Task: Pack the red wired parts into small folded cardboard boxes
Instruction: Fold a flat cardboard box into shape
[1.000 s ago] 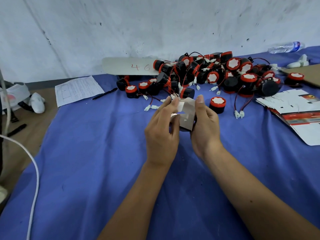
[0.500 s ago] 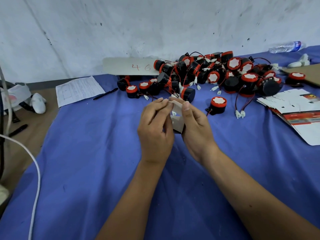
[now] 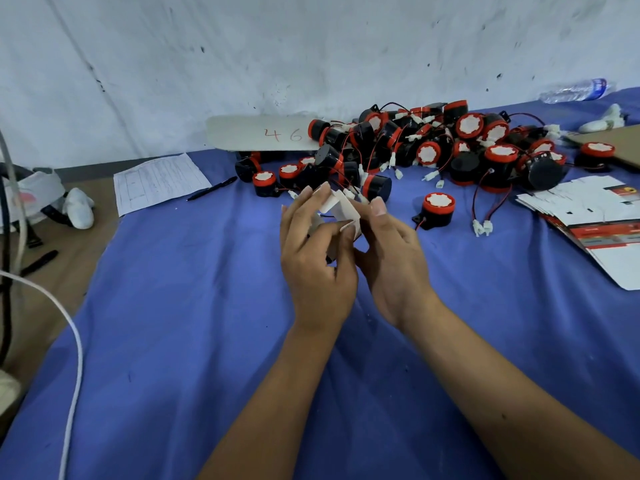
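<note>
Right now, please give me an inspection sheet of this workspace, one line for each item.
Surface: blue cloth over a table, brown edge at left.
Job's things: small cardboard box held in both hands; pile of red wired parts behind; one part apart; flat box blanks at right.
Clutter: paper sheet, pen, plastic bottle, card marked 46.
Hands: left hand and right hand grip the box.
Cables: white cable at left.
Surroundings: marked white wall.

I see two bare forearms with no sleeves, watch or rings on them; the left hand [image 3: 317,268] and right hand [image 3: 391,263] are ungloved, with short, plain nails.
</note>
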The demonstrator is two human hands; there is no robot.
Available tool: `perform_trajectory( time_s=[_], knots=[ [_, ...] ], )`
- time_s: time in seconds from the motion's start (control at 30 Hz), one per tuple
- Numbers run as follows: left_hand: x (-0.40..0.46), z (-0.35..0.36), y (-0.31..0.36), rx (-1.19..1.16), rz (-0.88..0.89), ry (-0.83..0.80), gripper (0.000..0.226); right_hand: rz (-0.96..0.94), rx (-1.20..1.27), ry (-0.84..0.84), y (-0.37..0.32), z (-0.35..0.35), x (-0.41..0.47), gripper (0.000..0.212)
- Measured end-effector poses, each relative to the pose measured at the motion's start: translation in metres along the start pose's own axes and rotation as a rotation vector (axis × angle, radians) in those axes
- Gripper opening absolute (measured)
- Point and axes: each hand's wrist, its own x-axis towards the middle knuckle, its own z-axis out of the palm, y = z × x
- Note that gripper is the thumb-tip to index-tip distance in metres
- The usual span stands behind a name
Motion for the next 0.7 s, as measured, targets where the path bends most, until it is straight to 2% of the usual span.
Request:
perform_trajectory(
  time_s=[0.07,0.17,0.27,0.43,0.53,0.7],
  knots=[
    [-0.0014,0.0012,0.0021,-0.008,0.012,-0.015,0.009,0.016,-0.021,0.024,-0.0011,-0.0017,0.0004,0.046],
    [-0.0037,0.0030,0.0046,-0.014,0.021,-0.057,0.021,0.038,-0.091,0.068,0.0000,-0.0062,0.0009,0.031],
    [-0.0040,0.0016,0.0037,-0.038,0.027,-0.056,0.015,0.043,-0.082,0.102,-0.0006,-0.0091,0.0014,0.022],
    [-0.0015,0.0020,0.0022,-0.004,0.077,0.021,0.012,0.015,-0.089,0.036,0.0000,-0.0069,0.0005,0.027],
    [0.0003,0.0019,-0.0033,0.017,0.088,0.023,0.013,0.059,-0.069,0.005,-0.0001,-0.0035,-0.0002,0.039],
    [0.0009,0.0020,-0.0012,-0.020,0.129,-0.032,0.016,0.069,-0.122,-0.032,0.0001,-0.0087,0.0023,0.014]
  ],
)
